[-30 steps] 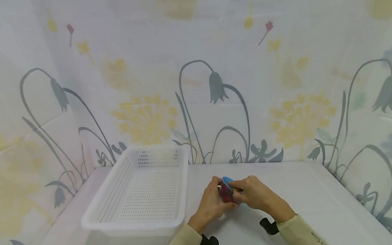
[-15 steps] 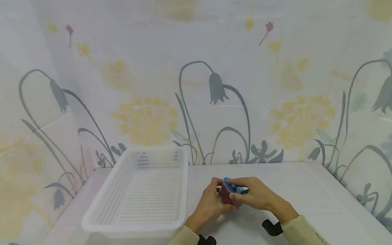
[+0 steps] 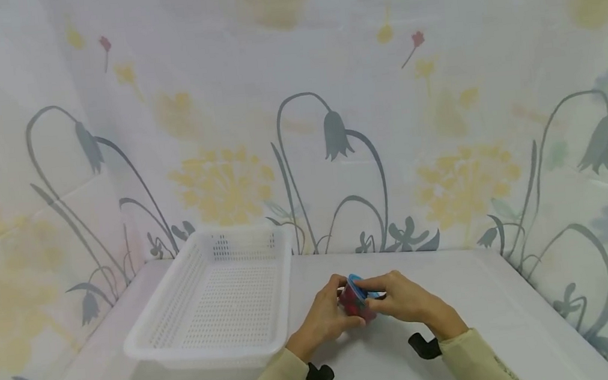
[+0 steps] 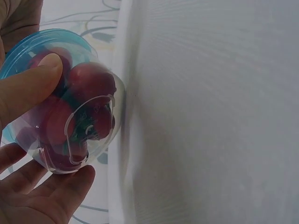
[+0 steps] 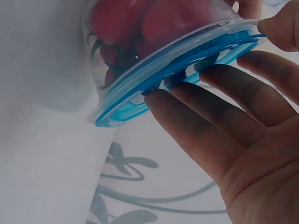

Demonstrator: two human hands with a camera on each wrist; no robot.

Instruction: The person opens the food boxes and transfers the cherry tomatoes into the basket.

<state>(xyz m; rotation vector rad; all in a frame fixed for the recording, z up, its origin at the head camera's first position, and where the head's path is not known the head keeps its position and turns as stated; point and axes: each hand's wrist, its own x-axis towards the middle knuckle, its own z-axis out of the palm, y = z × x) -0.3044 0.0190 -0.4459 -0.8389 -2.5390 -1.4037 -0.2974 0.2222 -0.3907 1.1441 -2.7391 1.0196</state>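
A rounded clear plastic tub (image 3: 349,302) of red tomatoes (image 4: 91,81) is held between both hands in the head view. My left hand (image 3: 323,318) grips the tub's body, thumb on the near wall and fingers curled around the other side in the left wrist view. The blue lid (image 5: 126,112) sits along the tub's rim and is tilted towards the right. My right hand (image 3: 407,299) holds the lid, fingertips against its face and thumb at its edge. Green stems show among the tomatoes through the clear wall.
A white perforated plastic basket (image 3: 287,312) stands to the left on the white table (image 3: 488,306). A flower-printed curtain (image 3: 232,118) hangs behind the table. Black pieces (image 3: 320,378) are worn at both wrists.
The right hand's fingers have shifted and spread over the lid, with the thumb lower. The tub has tilted slightly in the left hand, which stays in nearly the same place.
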